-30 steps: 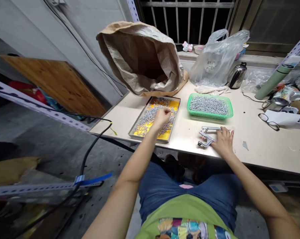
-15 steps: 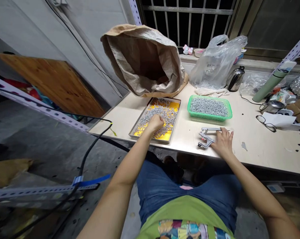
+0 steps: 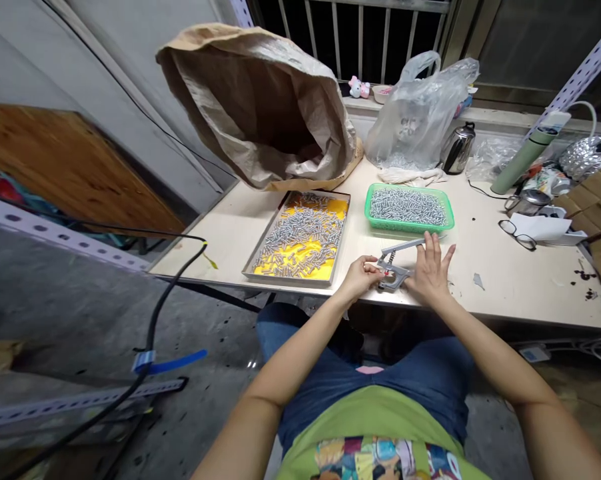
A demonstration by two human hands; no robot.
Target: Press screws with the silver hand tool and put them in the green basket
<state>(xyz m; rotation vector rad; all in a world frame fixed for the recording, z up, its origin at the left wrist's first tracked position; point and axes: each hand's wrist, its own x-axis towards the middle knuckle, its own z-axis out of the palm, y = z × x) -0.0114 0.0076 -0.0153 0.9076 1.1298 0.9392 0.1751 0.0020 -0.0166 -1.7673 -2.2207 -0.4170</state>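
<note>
Pale tabletop point(image 3: 358, 230) under a barred window point(image 3: 360, 43), grey wall at L. Nr front edge, about mid-table: metal hand tool point(image 3: 399, 272) w/ a spring and a small red spot, its long lever slanting up to the R.

L hand point(image 3: 359, 279) at tool's L end, thumb + fingertips pinched tog. by the red spot; can't tell if a small piece is b/w them. R hand point(image 3: 430, 277) at tool's other end, approx half open, palm down, fingers mostly straight & a bit spread over the lever, thumb side against the body; can't tell how firm its grip is.

Just L of the L hand: shallow tray point(image 3: 290, 281) w/ yellow lining point(image 3: 325, 270), loose silvery pieces point(image 3: 300, 230) strewn across it, thickest in mid and far parts. Behind tool: green basket point(image 3: 405, 227), nearly full of similar small metal bits point(image 3: 408, 205).

Further back: big brown paper sack point(image 3: 280, 100), mouth open twd the person, right behind tray; clear plastic bag point(image 3: 408, 123) behind basket; cloth point(image 3: 413, 176); shiny metal jug point(image 3: 459, 148). Far R: green bottle point(image 3: 523, 160), tilted; glasses point(image 3: 516, 235) next to white paper point(image 3: 540, 227); cardboard point(image 3: 595, 207) at edge. Well off L, beyond table: wooden board point(image 3: 70, 177), leaning.
</note>
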